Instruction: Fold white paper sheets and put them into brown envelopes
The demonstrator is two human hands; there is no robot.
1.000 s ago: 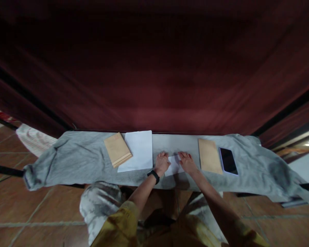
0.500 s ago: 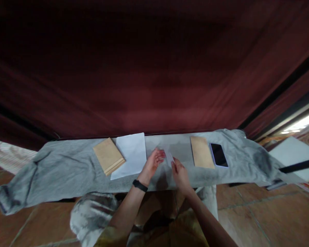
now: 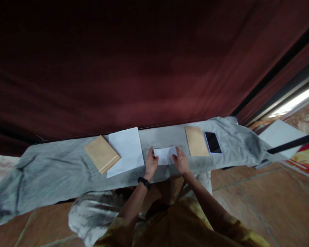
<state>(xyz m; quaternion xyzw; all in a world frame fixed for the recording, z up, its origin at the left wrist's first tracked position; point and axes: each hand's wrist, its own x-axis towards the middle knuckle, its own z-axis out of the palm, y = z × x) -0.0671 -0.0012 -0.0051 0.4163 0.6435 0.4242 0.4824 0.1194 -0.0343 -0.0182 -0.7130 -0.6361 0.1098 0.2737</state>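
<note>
Between my hands is a small folded sheet of white paper (image 3: 165,156), held low over the grey cloth. My left hand (image 3: 151,162), with a black band on its wrist, grips the paper's left edge. At the right edge, my right hand (image 3: 181,161) pinches it between thumb and fingers. Left of my hands lies larger white paper (image 3: 126,149), partly under a stack of brown envelopes (image 3: 102,153). A single brown envelope (image 3: 197,141) lies flat to the right.
A phone (image 3: 213,142) lies right of the single envelope. Grey cloth (image 3: 59,164) drapes the long narrow surface, which ends against a dark red upright panel (image 3: 144,85). A dark bar (image 3: 293,142) crosses at the right, near a white board (image 3: 280,135).
My left hand has closed on the paper's left edge; before, it was apart from it. The paper has turned from edge-on to broad side toward me. The view has shifted slightly.
</note>
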